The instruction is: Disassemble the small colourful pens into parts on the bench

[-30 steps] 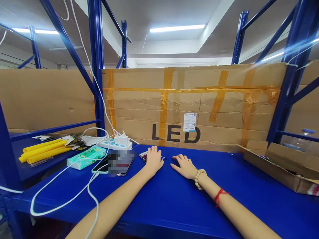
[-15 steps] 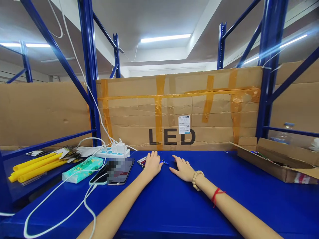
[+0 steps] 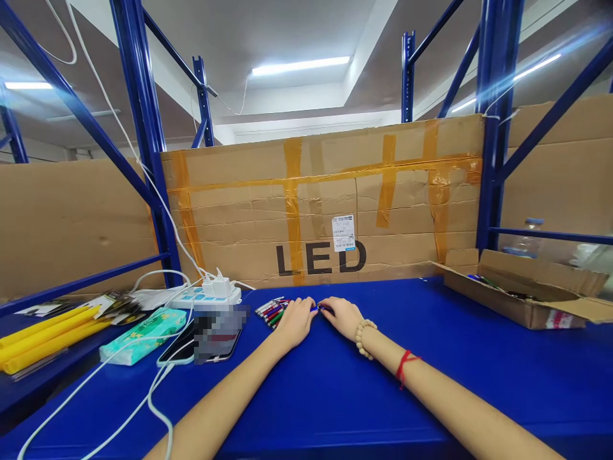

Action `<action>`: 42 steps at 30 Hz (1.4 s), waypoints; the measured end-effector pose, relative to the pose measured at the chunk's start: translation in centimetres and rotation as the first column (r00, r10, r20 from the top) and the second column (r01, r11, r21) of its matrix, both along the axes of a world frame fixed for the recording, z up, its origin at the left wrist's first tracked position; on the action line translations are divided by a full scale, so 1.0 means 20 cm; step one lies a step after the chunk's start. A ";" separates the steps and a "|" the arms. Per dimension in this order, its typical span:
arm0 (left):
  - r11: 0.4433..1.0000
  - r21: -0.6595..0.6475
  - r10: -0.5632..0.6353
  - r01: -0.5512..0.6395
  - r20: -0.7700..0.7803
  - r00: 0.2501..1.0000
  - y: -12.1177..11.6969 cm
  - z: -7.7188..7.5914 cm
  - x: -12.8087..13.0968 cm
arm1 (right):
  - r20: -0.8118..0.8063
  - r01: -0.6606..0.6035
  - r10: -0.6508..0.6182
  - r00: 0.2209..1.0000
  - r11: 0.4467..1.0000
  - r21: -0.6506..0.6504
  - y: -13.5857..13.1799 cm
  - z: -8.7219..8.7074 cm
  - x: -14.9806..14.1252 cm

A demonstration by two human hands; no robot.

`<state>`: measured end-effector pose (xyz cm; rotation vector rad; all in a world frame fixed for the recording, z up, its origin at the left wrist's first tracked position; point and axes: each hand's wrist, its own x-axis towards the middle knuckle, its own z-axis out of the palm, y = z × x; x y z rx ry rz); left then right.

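Observation:
My left hand [image 3: 295, 322] lies palm down over the right end of a loose bunch of pens [image 3: 272, 312], its fingers stretched forward. White, dark, red and green barrels stick out to its left. Between my two hands shows a short piece of a blue pen [image 3: 314, 308]. My right hand [image 3: 341, 317], with a beaded bracelet [image 3: 362, 338] and a red string [image 3: 405, 367] on the arm, has its thumb and fingers closed at the end of that blue pen. The rest of the pen is hidden by my hands.
Left of the pens are two phones [image 3: 179, 345], a green tissue pack [image 3: 143, 335], a power strip [image 3: 196, 298] and white cables [image 3: 154, 399]. Yellow tubes [image 3: 57, 332] lie farther left. An open cardboard box [image 3: 510, 305] stands right. A large LED carton [image 3: 320, 204] closes the back.
My right hand has moved left to my left hand, and its spread fingers have closed on the blue pen's end. More pens show beside my left hand. The view has shifted right.

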<state>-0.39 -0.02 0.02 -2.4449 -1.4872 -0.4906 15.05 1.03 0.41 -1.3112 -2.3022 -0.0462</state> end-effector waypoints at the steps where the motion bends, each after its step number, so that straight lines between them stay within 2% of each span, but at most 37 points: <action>1: 1.000 -0.025 -0.001 0.001 0.013 1.000 0.00 0.00 0.00 | -0.033 0.002 -0.002 0.999 1.000 -0.004 0.00 0.00 0.00; 7: 0.995 -0.101 0.029 -0.021 0.073 0.997 -0.01 0.01 0.00 | -0.255 -0.031 0.014 0.967 0.997 -0.065 0.02 0.00 0.01; 12: 0.986 -0.158 0.058 -0.046 0.070 0.996 -0.03 0.02 -0.01 | -0.374 0.027 -0.059 0.926 0.996 -0.090 0.04 -0.01 0.01; 16: 0.988 -0.155 0.004 0.014 0.111 0.994 -0.01 0.00 -0.02 | -0.424 -0.081 0.046 0.904 0.994 -0.066 0.07 -0.04 0.00; 19: 0.981 -0.190 0.020 0.027 0.244 0.970 0.02 -0.02 -0.02 | -0.458 -0.196 0.140 0.878 0.978 -0.076 0.08 -0.06 -0.01; 21: 0.971 -0.235 0.060 0.032 0.375 0.925 0.05 -0.04 -0.01 | -0.443 -0.236 0.176 0.879 0.968 -0.084 0.07 -0.06 -0.01; 24: 0.951 -0.304 0.126 0.055 0.544 0.830 0.06 -0.05 0.00 | -0.367 -0.228 0.189 0.911 0.972 -0.065 0.04 -0.05 -0.02; 26: 0.939 -0.341 0.173 0.047 0.584 0.794 0.06 -0.04 0.01 | -0.319 -0.223 0.197 0.927 0.974 -0.048 0.03 -0.04 -0.02; 30: 0.935 -0.353 0.212 0.019 0.602 0.770 0.04 -0.03 0.01 | -0.185 -0.240 0.234 0.954 0.971 -0.009 0.01 -0.03 -0.02; 32: 0.941 -0.336 0.196 0.031 0.622 0.758 0.04 -0.03 0.00 | -0.126 -0.237 0.236 0.963 0.971 0.007 0.00 -0.03 -0.02; 37: 0.954 -0.261 0.073 0.146 0.677 0.733 0.05 -0.04 -0.01 | -0.074 -0.192 0.190 0.979 0.981 -0.027 -0.01 -0.01 -0.02; 42: 0.968 -0.207 0.041 0.143 0.691 0.722 0.06 -0.05 -0.01 | 0.032 -0.182 0.184 0.982 0.982 -0.040 -0.01 -0.01 -0.01</action>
